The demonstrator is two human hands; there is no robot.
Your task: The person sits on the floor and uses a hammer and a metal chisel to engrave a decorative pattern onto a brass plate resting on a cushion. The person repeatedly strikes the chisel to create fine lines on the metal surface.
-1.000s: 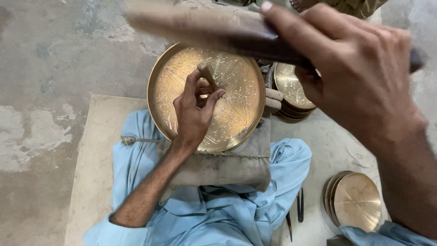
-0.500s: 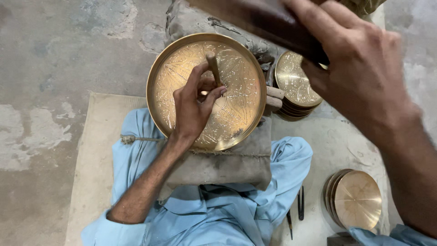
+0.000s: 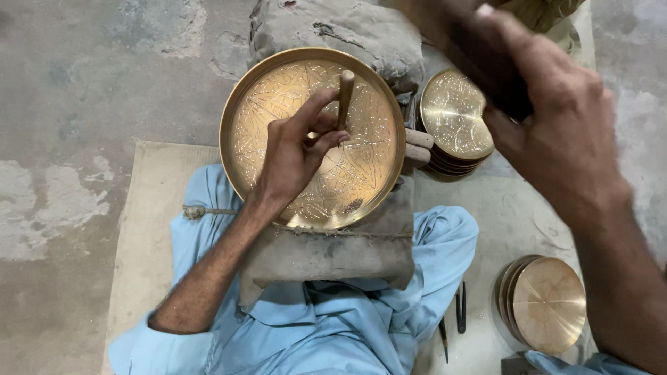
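Note:
A large round brass plate [image 3: 361, 187] with fine engraved patterns rests on a grey cloth pad [image 3: 326, 253] across my lap. My left hand [image 3: 292, 156] sits on the plate and pinches a slim metal chisel [image 3: 344, 97], its tip down on the engraved surface. My right hand [image 3: 556, 132] is raised close to the camera at the upper right, closed around a dark wooden mallet [image 3: 479, 62] that looks blurred.
A stack of engraved brass plates [image 3: 455, 125] lies right of the big plate. Another stack of plain brass discs [image 3: 545, 305] sits at lower right. Thin dark tools [image 3: 460, 309] lie on the beige mat [image 3: 142, 222]. A grey sack [image 3: 347, 31] lies beyond the plate on the concrete floor.
The mallet in my right hand has swung from across the top of the view toward the upper right. My left hand has kept the chisel on the plate, shifting it slightly.

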